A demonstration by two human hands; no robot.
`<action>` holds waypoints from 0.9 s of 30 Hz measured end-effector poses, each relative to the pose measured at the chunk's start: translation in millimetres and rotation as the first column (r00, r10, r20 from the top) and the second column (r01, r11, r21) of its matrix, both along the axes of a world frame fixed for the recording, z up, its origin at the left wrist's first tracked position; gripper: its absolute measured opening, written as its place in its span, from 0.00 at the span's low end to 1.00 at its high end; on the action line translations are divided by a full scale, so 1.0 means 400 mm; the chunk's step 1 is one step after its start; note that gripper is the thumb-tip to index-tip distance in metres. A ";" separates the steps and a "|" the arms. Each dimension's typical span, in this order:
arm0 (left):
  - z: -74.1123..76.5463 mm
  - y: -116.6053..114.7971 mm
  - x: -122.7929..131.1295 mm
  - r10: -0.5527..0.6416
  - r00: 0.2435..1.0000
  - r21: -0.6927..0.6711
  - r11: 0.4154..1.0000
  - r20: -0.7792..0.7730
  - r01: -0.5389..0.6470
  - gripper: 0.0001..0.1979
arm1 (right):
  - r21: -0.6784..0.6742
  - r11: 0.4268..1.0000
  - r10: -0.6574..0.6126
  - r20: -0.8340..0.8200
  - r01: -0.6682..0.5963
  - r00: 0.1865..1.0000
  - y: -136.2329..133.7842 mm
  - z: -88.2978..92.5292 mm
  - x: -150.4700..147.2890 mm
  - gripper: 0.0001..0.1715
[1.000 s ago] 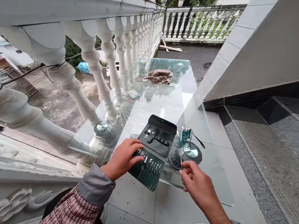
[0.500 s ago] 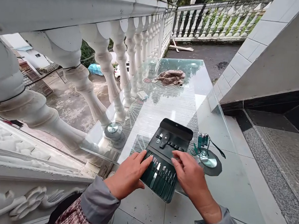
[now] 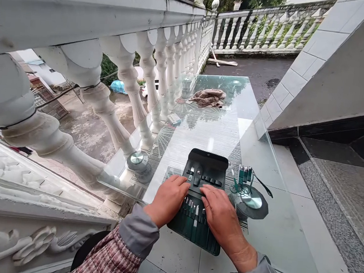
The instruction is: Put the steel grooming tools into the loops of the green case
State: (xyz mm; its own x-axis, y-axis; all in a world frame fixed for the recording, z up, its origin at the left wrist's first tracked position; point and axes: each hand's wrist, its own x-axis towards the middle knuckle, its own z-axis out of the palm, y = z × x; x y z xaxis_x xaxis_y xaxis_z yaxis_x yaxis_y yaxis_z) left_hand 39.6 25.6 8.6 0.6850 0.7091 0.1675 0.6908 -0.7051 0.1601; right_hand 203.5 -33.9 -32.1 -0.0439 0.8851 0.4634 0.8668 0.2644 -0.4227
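An open dark green tool case with small metal grooming tools in loops lies on the near end of a glass table. My left hand rests on the case's left side, fingers bent over the middle fold. My right hand lies flat on the case's lower right half, fingers stretched toward the fold and nearly touching the left hand. Neither hand holds anything. To the right of the case lie several loose small tools, including green nail clippers, scissors and a thin dark pick.
A crumpled brown cloth and a small flat packet lie farther along the table. A white stone balustrade runs close along the left. A tiled wall and black step are on the right. Round metal table mounts sit under the glass.
My right hand came in from the right of the case and now lies flat on it. The left hand shifted slightly up the case. The case now sits straighter on the glass.
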 end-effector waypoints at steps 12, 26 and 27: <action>-0.017 0.010 0.037 -0.003 0.978 0.018 1.000 -0.208 0.007 0.08 | -0.044 0.999 0.031 0.171 -0.024 0.985 0.008 -0.009 0.001 0.14; 0.004 0.050 0.055 0.234 0.928 0.035 0.972 -0.290 -0.234 0.05 | -0.026 1.000 0.014 0.166 -0.010 0.986 0.009 -0.009 -0.005 0.14; 0.005 0.050 0.051 0.224 0.927 0.032 0.974 -0.302 -0.225 0.06 | -0.025 1.000 0.015 0.164 -0.011 0.986 0.009 -0.009 -0.005 0.14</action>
